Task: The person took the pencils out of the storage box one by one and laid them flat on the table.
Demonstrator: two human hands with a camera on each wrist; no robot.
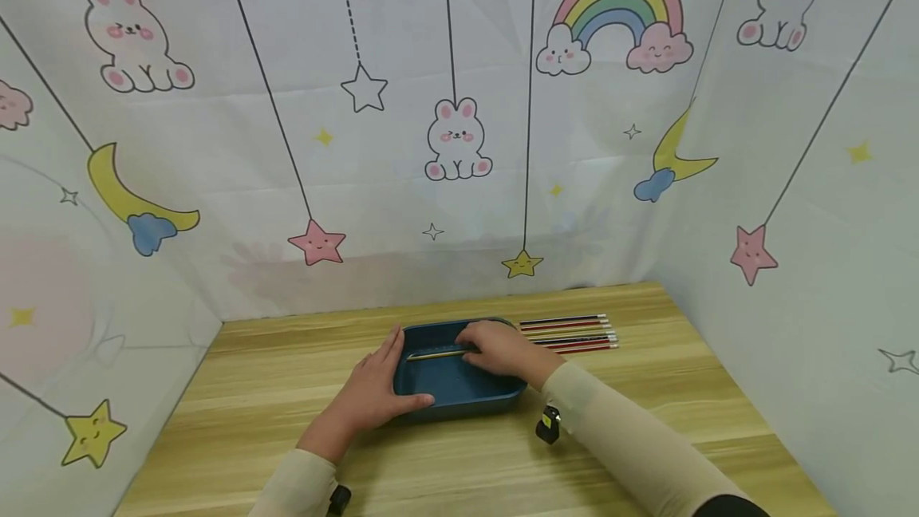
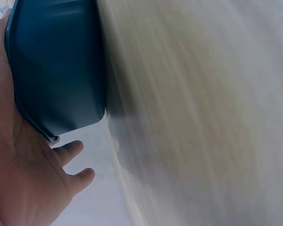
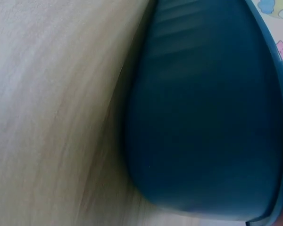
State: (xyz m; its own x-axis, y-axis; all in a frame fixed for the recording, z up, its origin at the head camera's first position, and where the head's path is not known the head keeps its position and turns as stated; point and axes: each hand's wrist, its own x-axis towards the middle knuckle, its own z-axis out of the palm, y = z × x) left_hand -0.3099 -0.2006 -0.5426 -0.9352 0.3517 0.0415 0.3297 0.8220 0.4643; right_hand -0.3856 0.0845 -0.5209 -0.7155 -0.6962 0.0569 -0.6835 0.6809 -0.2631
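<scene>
A dark blue rectangular tray (image 1: 448,393) sits on the table, its outer side filling much of both wrist views. My left hand (image 1: 376,389) lies against its left end, fingers straight along that side and thumb over the front rim. In the left wrist view two fingertips (image 2: 80,181) stick out past the tray's corner. My right hand (image 1: 498,348) reaches over the right end into the tray, its curled fingers pinching one end of a thin gold-coloured pencil (image 1: 434,355). The pencil lies slanted across the tray's inside. The right wrist view hides the right fingers behind the tray wall.
Several striped pencils (image 1: 574,335) with white ends lie side by side on the wood-grain table (image 1: 287,373), right of the tray. Cloth walls (image 1: 402,206) printed with rabbits, stars and moons enclose the table at the back and both sides.
</scene>
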